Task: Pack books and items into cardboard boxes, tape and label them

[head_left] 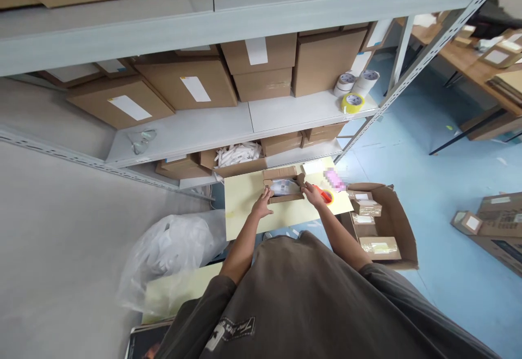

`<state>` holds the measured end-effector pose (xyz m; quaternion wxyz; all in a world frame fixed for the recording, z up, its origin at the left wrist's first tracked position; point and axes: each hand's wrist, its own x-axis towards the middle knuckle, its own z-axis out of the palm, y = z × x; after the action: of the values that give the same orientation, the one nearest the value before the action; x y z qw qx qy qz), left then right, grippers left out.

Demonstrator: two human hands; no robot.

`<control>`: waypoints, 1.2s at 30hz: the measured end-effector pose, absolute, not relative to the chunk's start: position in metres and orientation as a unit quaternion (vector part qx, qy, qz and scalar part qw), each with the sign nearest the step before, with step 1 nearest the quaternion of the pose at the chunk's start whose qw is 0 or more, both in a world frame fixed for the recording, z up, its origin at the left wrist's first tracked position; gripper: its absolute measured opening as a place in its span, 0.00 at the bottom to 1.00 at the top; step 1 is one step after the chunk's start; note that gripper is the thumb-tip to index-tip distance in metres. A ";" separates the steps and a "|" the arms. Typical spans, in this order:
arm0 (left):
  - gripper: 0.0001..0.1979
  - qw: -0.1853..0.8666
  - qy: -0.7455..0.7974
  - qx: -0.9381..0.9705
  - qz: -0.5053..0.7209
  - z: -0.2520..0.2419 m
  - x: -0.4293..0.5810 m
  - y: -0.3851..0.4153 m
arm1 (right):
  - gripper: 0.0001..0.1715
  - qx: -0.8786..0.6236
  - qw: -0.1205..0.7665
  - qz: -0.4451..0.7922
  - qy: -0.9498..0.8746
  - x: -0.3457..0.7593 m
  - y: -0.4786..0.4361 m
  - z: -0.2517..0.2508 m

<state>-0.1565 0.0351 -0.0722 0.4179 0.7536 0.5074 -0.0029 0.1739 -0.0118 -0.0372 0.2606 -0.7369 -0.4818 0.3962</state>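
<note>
A small open cardboard box sits on a pale yellow table in front of me, with a clear plastic packet inside. My left hand rests on the box's left side, its fingers laid against the flap. My right hand presses the box's right side, its fingers curled on the edge. A red and yellow tape dispenser lies just right of that hand.
A grey metal shelf unit behind the table holds brown cartons and tape rolls. A large open carton with small packed boxes stands on the blue floor at right. A clear plastic bag lies at left. More cartons lie far right.
</note>
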 end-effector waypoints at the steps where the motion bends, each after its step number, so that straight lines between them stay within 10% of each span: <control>1: 0.57 0.407 0.516 0.754 0.006 -0.073 -0.155 0.036 | 0.38 -0.728 0.264 0.415 -0.477 0.172 -0.012 -0.036; 6: 0.26 0.361 0.551 0.747 0.086 -0.070 -0.154 0.035 | 0.35 -0.667 0.245 0.465 -0.528 0.165 -0.010 -0.030; 16: 0.15 0.276 0.659 0.683 0.151 -0.061 -0.170 0.021 | 0.25 -0.709 0.199 0.363 -0.571 0.120 0.002 -0.043; 28: 0.66 0.332 0.605 0.720 0.075 -0.038 -0.172 0.092 | 0.59 -0.728 0.107 0.250 -0.629 0.099 0.036 -0.046; 32: 0.65 0.301 0.585 0.751 0.058 -0.036 -0.173 0.099 | 0.71 -0.671 0.063 0.265 -0.690 0.108 0.071 -0.031; 36: 0.47 0.279 0.584 0.759 0.072 -0.045 -0.177 0.074 | 0.54 -0.644 0.065 0.255 -0.719 0.106 0.065 -0.033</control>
<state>-0.1766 0.0742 -0.0451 0.2795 0.7586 0.5842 0.0718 0.1063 0.0649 -0.0326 0.0648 -0.6435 -0.7186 0.2555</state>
